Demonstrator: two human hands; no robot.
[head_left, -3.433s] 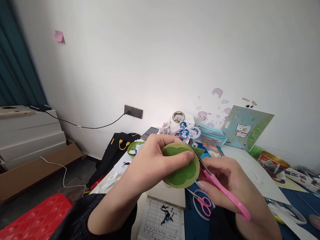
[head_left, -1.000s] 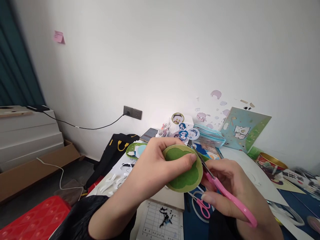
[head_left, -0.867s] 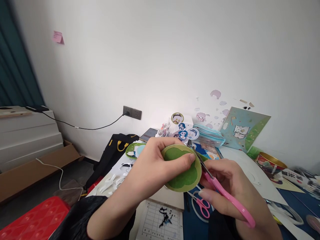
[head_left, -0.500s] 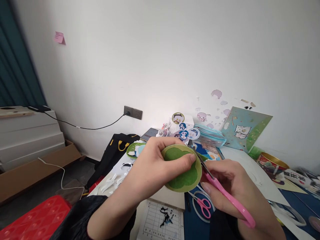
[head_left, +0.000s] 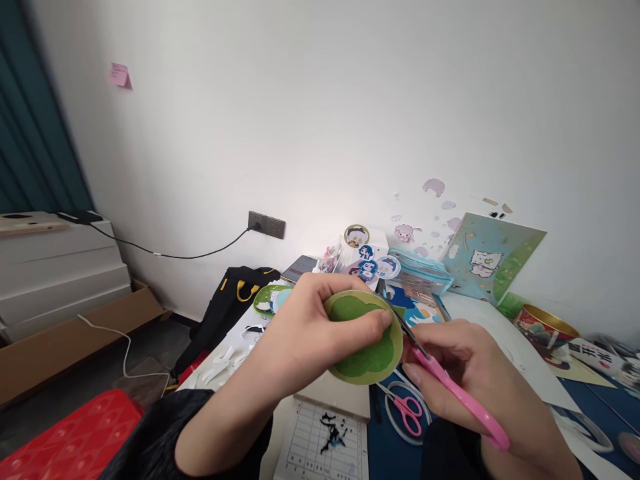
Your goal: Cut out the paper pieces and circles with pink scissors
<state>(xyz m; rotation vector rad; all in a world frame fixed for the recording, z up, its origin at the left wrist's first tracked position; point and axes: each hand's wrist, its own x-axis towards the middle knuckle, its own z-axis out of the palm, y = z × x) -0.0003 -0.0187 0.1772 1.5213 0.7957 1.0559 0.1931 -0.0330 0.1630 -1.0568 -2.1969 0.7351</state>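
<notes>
A round green paper piece [head_left: 373, 357] with a paler rim is pinched in my left hand [head_left: 320, 327], the thumb lying across its front. My right hand [head_left: 465, 367] is closed on pink-handled scissors [head_left: 457, 393]. Their blades lie along the upper right edge of the round piece; whether they are cutting into it I cannot tell. Beneath, on the blue surface, rests a second, smaller pair of pink scissors [head_left: 409, 415] beside a roll of clear tape [head_left: 425, 433]. Black scraps [head_left: 333, 433] lie on a printed grid sheet [head_left: 300, 443].
White paper strips [head_left: 223, 363] lie left of my left hand. Behind are round stickers [head_left: 357, 236], a light-blue pouch [head_left: 423, 270] and a leaning picture board [head_left: 495, 257]. An open tin [head_left: 545, 327] stands at the right. A red stool [head_left: 75, 433] is at lower left.
Both hands keep almost the same place. The scissors' handle and my right hand have shifted very slightly; the round piece is tilted a little differently.
</notes>
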